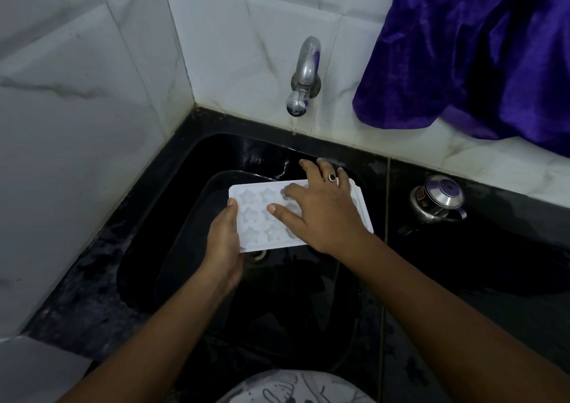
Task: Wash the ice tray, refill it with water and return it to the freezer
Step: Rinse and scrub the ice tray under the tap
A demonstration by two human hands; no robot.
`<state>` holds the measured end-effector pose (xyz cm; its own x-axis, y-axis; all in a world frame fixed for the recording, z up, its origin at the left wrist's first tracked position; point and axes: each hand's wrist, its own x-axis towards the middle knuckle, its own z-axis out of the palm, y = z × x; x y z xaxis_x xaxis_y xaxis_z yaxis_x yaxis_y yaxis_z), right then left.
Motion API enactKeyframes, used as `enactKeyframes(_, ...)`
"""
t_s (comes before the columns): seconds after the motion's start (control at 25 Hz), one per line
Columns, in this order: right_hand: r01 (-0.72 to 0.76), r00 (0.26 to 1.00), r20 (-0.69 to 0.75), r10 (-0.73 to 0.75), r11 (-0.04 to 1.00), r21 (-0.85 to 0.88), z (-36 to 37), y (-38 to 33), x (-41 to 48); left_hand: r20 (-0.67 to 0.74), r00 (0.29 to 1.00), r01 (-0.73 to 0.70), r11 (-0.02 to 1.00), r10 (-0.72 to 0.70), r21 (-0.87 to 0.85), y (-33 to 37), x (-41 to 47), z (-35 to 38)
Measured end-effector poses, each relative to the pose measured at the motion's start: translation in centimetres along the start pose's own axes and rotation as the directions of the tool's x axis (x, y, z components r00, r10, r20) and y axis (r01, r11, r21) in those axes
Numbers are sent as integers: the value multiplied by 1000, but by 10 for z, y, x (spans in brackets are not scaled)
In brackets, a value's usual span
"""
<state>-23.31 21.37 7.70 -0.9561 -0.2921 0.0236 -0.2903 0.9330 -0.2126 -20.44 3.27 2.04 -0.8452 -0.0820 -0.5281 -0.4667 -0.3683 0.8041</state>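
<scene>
A white ice tray (256, 214) with star-shaped cells hangs level over the black sink (197, 162). My left hand (223, 245) grips its near left edge, thumb on top and fingers under it. My right hand (320, 208), wearing a dark-stone ring, lies spread over the tray's right half, with fingers straight and fingertips touching the cells. A metal tap (303, 75) juts from the tiled wall above the sink; no water runs from it. The sink drain (257, 255) shows just below the tray's near edge.
A steel lidded pot (438, 199) stands on the black counter to the right of the sink. Purple cloth (481, 51) hangs over the wall at upper right. White marble-look tiles close the corner on the left and at the back.
</scene>
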Motion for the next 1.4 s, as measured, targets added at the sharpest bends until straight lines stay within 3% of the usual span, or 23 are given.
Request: enactKeyframes(1.4, 24, 997, 71, -27, 999, 44, -6, 1, -1, -16, 1000, -20, 1000, 20, 13, 3, 2, -4)
